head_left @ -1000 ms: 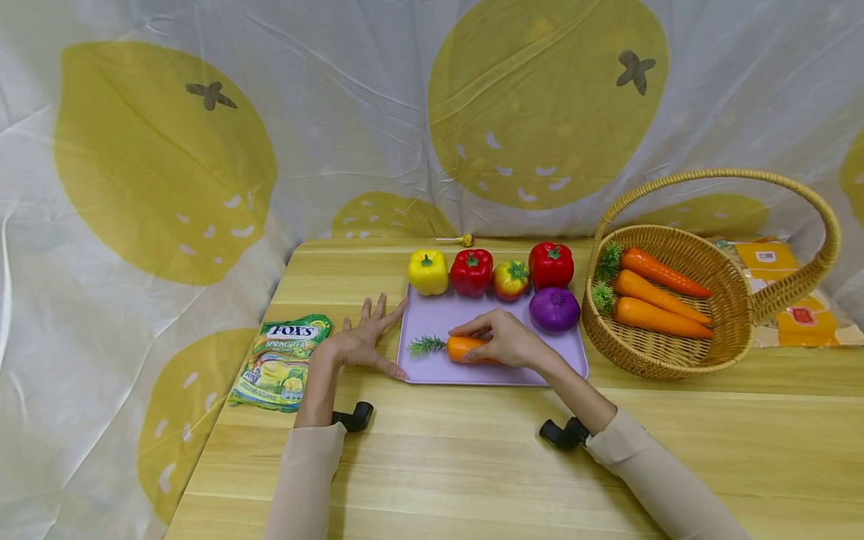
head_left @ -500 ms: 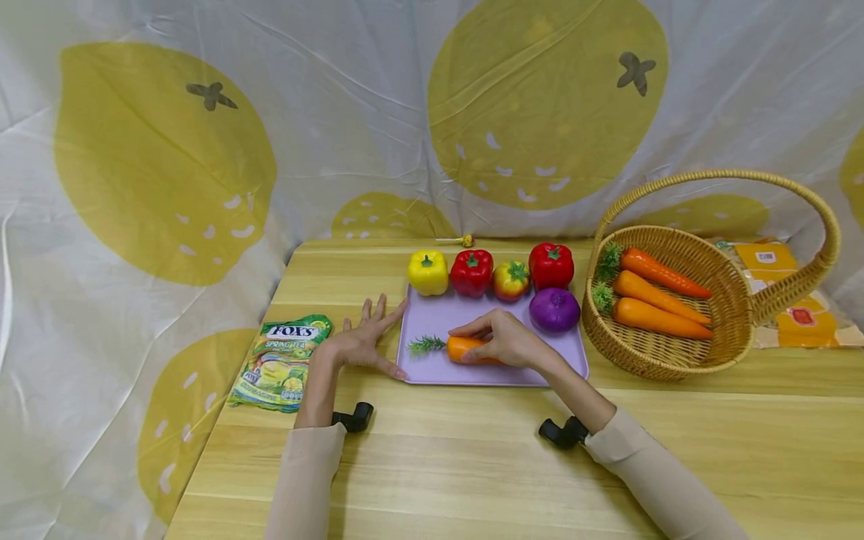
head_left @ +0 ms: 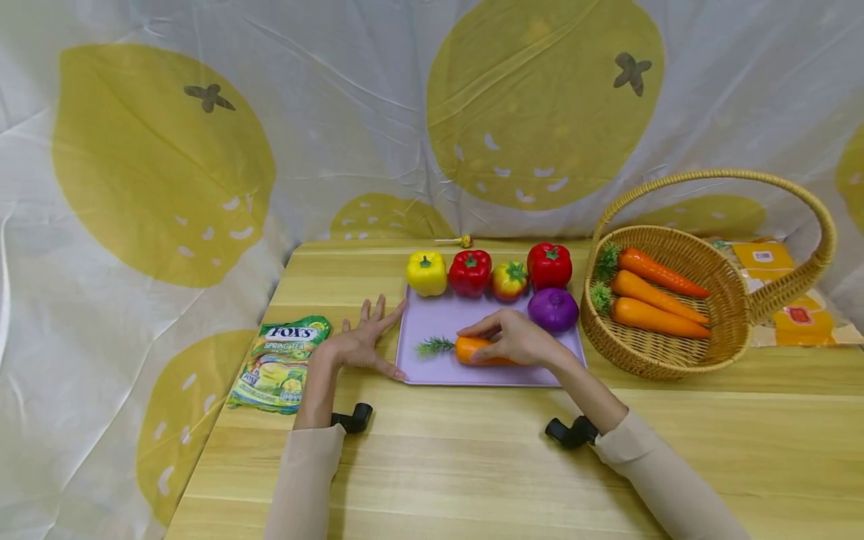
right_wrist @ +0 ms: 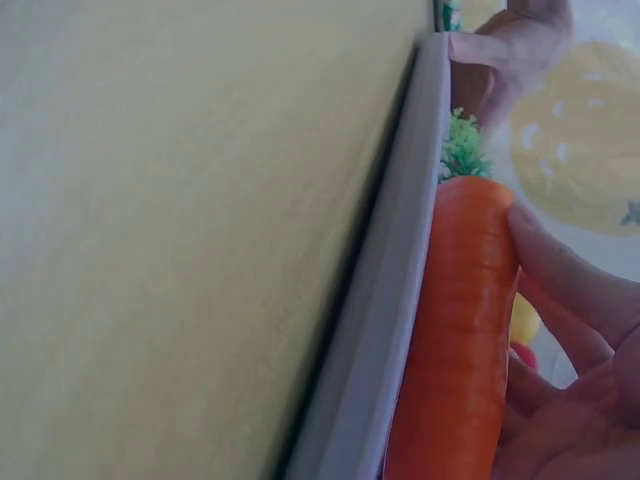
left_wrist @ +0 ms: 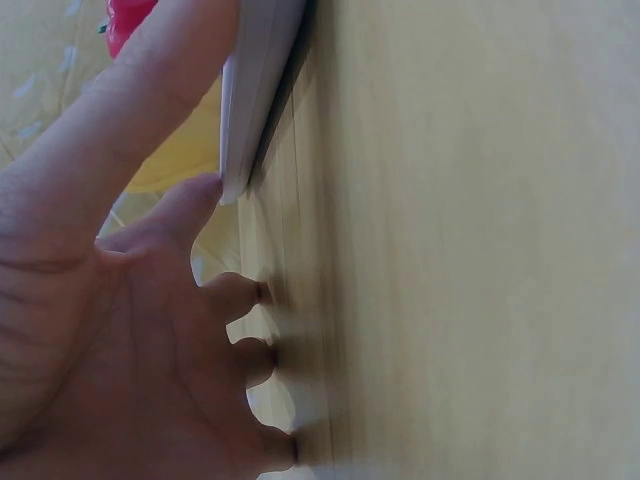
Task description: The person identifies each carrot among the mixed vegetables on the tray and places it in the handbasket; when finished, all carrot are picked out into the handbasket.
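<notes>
My right hand (head_left: 523, 339) grips an orange carrot (head_left: 466, 349) around its thick end, low over the lilac tray (head_left: 421, 319). In the right wrist view the carrot (right_wrist: 460, 320) lies along the inside of the tray's rim, its green top (right_wrist: 464, 148) pointing away. My left hand (head_left: 361, 341) is spread at the tray's left side, thumb and index finger touching the rim and the other fingertips on the table. Along the tray's back stand a yellow pepper (head_left: 427, 273), two red peppers (head_left: 470, 273) and a smaller red-yellow fruit (head_left: 509, 280). A purple onion (head_left: 553, 310) sits at its right.
A wicker basket (head_left: 648, 364) with a tall handle stands right of the tray, holding three carrots (head_left: 658, 318). An orange packet (head_left: 796, 315) lies behind it. A green FOX'S candy bag (head_left: 280, 364) is beside the left forearm. A lollipop (head_left: 466, 241) lies at the table's back edge.
My right hand and the carrot have shifted slightly to the right on the tray. The left hand stays in place at the tray's left edge.
</notes>
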`<state>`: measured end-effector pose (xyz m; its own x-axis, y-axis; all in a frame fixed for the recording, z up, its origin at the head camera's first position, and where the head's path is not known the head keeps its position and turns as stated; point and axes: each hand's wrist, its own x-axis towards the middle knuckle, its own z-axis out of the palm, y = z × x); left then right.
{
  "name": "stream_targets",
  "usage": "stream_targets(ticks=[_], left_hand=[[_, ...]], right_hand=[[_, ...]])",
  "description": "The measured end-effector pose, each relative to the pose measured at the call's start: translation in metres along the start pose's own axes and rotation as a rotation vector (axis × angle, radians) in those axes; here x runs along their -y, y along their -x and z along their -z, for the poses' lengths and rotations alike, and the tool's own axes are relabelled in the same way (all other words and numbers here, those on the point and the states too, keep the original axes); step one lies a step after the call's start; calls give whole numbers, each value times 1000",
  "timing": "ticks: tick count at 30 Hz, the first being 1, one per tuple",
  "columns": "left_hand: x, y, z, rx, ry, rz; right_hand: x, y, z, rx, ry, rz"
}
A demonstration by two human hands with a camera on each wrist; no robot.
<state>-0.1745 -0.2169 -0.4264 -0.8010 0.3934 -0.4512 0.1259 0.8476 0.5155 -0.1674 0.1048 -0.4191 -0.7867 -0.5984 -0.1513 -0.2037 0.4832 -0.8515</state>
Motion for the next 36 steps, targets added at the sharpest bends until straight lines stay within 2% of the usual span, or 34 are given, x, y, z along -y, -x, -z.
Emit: stream_targets(ticks=[6, 10, 18, 25, 31, 36], left_hand=[[0, 0, 0, 0, -2, 6], [0, 0, 0, -3, 5, 2], [0, 0, 0, 2, 11, 2], [0, 1, 1, 4, 1, 2], [-1, 1, 1, 2, 4, 0], [-1, 1, 1, -2, 2, -1]], right_hand=[[3, 11, 16, -23, 10, 38], [6, 21, 31, -56, 3, 35], [14, 46, 66, -131, -34, -31], [13, 67, 93, -190, 2, -59], [11, 85, 116, -212, 35, -126], [6, 98, 135, -241, 43, -131]])
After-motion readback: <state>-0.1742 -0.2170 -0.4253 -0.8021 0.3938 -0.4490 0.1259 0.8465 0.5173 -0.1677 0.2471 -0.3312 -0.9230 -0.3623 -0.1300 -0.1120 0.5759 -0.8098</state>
